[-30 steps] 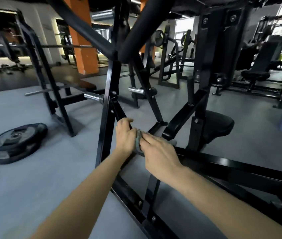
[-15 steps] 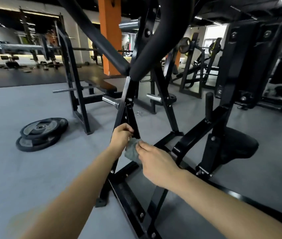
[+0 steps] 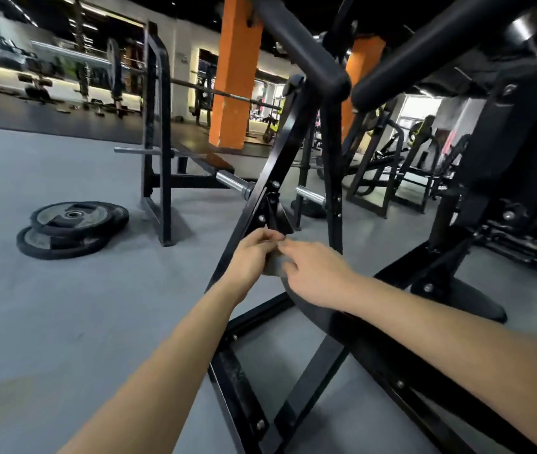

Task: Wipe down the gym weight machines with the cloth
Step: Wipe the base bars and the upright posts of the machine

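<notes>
A black steel weight machine [image 3: 280, 165] fills the middle of the view, with slanted uprights, a floor frame and a round seat. A small grey cloth [image 3: 274, 263] is bunched between both hands, just under the bolted bracket on the slanted upright. My left hand [image 3: 252, 253] grips the cloth's left side with curled fingers, right beside the upright. My right hand [image 3: 314, 273] pinches the cloth from the right with thumb and fingertips. Most of the cloth is hidden by the fingers.
Two weight plates [image 3: 70, 227] lie stacked on the grey floor at the left. A black rack with a bench [image 3: 157, 132] stands behind them. An orange pillar [image 3: 236, 70] rises at the back. More black machines [image 3: 391, 165] crowd the right side.
Both hands have risen with the cloth along the slanted upright, from near the lower brace to just under the bracket. The view has swung to the left.
</notes>
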The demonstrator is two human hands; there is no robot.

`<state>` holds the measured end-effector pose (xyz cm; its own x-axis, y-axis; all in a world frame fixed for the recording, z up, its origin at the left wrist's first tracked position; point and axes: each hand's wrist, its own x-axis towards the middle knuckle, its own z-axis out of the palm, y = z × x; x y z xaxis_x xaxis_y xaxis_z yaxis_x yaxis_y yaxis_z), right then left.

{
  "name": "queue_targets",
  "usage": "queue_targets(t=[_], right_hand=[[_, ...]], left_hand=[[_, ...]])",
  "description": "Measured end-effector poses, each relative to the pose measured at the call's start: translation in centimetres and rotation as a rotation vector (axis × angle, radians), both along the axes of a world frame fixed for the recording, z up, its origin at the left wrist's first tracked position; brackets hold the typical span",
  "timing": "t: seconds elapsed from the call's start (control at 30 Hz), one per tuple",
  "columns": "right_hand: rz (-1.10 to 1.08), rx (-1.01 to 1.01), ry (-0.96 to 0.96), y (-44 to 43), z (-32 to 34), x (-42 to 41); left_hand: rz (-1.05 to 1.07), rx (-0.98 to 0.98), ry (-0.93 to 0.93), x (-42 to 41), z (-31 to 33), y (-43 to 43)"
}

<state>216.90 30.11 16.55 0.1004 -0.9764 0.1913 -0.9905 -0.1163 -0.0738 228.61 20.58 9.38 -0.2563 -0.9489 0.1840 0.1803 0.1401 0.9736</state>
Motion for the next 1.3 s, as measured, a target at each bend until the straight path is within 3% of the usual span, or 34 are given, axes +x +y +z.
queue_targets(t=[0.13, 0.37, 0.67, 0.83, 1.13, 1.3], right_hand=[[-0.019, 0.044, -0.009, -3.1, 0.6, -0.4], [-0.055, 0.103, -0.045, -13.0, 1.1, -0.6], [-0.08, 0.214, 0.065, -23.1, 1.4, 0.7], [-0.083, 0.15, 0.052, -20.8, 1.4, 0.5], [0.021, 0.088, 0.182, -21.0, 0.9, -1.0], [-0.026, 0.203, 0.29, -24.1, 0.9, 0.4]], left_hand=[[0.058, 0.024, 0.008, -0.4, -0.1, -1.2], [-0.034, 0.003, -0.021, -1.2, -1.9, -2.1], [-0.137, -0.042, -0.084, 0.5, -3.9, -4.8], [-0.088, -0.076, -0.114, 0.6, -4.0, -5.6], [-0.022, -0.079, 0.008, -1.6, -6.1, -6.3], [0.004, -0.064, 0.022, -2.2, -6.6, -7.3]])
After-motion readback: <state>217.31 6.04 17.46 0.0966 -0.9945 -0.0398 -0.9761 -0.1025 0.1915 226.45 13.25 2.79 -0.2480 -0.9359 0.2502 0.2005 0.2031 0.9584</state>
